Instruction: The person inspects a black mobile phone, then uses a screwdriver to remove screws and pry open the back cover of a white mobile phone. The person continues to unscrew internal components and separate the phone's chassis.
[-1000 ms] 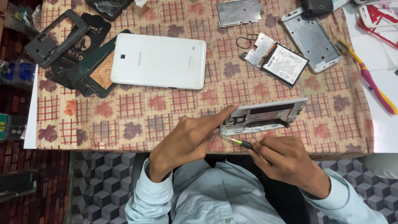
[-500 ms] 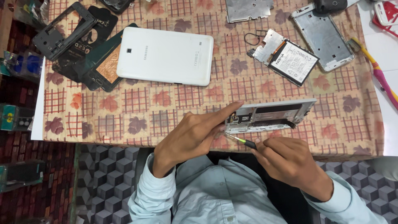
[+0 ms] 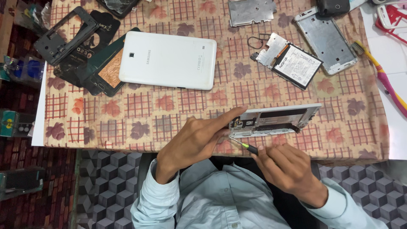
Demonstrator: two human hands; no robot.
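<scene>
Checked, leaf-printed cloth [image 3: 169, 110] covers the table seen from the head camera, and loose phone parts lie scattered across it. Near the table's front edge the left hand [image 3: 193, 144] steadies a stripped phone frame [image 3: 275, 121], its forefinger stretched along the frame's left end and the other fingers curled underneath, so the frame stands tilted on its long edge between the two hands. The right hand [image 3: 288, 171] pinches a small precision screwdriver [image 3: 242, 144] between thumb and fingertips, fingers drawn close around the handle; the tip touches the frame's lower left corner, just below the left forefinger. To do this well, I judge the driver should sit square in the fastener head and turn with light, steady pressure, while the left hand keeps the frame from rocking; a slanted tip could slip and strip the head or scratch the board. Well beyond the fingers lie a white tablet [image 3: 167, 59] face down, a battery on its metal plate [image 3: 292, 61], another silver frame [image 3: 326, 40], and at the far right a pink and yellow toothbrush [image 3: 388, 82].
</scene>
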